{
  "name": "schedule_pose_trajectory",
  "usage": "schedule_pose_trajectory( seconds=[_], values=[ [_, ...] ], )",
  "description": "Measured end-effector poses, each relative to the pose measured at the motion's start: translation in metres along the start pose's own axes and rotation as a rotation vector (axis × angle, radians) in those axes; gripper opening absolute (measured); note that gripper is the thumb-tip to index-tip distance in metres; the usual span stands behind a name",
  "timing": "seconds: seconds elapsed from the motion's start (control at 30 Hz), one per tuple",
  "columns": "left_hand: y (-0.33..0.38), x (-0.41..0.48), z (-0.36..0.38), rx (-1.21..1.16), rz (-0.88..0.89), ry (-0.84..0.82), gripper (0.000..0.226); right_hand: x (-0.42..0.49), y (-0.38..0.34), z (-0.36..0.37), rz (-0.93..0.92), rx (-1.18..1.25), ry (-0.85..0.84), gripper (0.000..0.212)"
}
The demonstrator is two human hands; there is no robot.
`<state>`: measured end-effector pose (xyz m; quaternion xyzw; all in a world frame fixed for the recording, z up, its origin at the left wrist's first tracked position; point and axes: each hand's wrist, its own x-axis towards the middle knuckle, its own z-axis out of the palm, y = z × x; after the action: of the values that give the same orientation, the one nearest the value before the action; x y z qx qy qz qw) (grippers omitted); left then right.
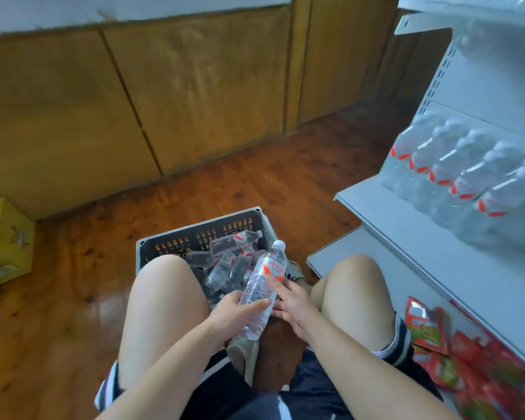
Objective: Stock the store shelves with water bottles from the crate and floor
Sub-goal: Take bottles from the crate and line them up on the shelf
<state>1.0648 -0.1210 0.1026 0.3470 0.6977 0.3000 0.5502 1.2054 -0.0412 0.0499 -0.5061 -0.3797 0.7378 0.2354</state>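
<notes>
My left hand (240, 312) grips the bottle (262, 286) low down; my right hand (293, 303) holds it at the label, thumb on top. It tilts over the crate (194, 230) between my knees, the shelf (376, 209) to the right.

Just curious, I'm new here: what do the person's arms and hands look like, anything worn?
Both forearms are bare, with no sleeves in view. The left hand and right hand show no gloves, rings or watch. The shorts are dark with white-striped hems.
</notes>
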Motion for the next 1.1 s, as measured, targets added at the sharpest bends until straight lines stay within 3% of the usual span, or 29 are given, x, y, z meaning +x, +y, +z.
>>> schedule_pose_trajectory(
  seconds=[0.2, 0.33, 0.5, 0.7, 0.87, 1.1],
  values=[
    [0.020, 0.021, 0.037, 0.041, 0.063, -0.211, 0.033, -0.028, -0.002, -0.043, -0.068, 0.126, 0.185, 0.050],
    [0.032, 0.039, 0.061, 0.129, 0.116, -0.305, 0.054, -0.047, -0.006, -0.067, -0.148, 0.198, 0.325, 0.040],
    [0.041, 0.042, 0.098, 0.142, 0.159, -0.367, 0.040, -0.072, -0.005, -0.088, -0.201, 0.246, 0.473, 0.046],
    [0.057, 0.046, 0.148, 0.152, 0.240, -0.550, 0.051, -0.112, -0.010, -0.127, -0.318, 0.321, 0.618, 0.042],
    [0.081, 0.059, 0.192, 0.192, 0.363, -0.622, 0.072, -0.134, -0.023, -0.177, -0.424, 0.251, 0.677, 0.046],
    [0.119, 0.086, 0.260, 0.465, 0.590, -0.635, 0.051, -0.142, -0.038, -0.240, -0.432, -0.021, 0.761, 0.064]
  ],
)
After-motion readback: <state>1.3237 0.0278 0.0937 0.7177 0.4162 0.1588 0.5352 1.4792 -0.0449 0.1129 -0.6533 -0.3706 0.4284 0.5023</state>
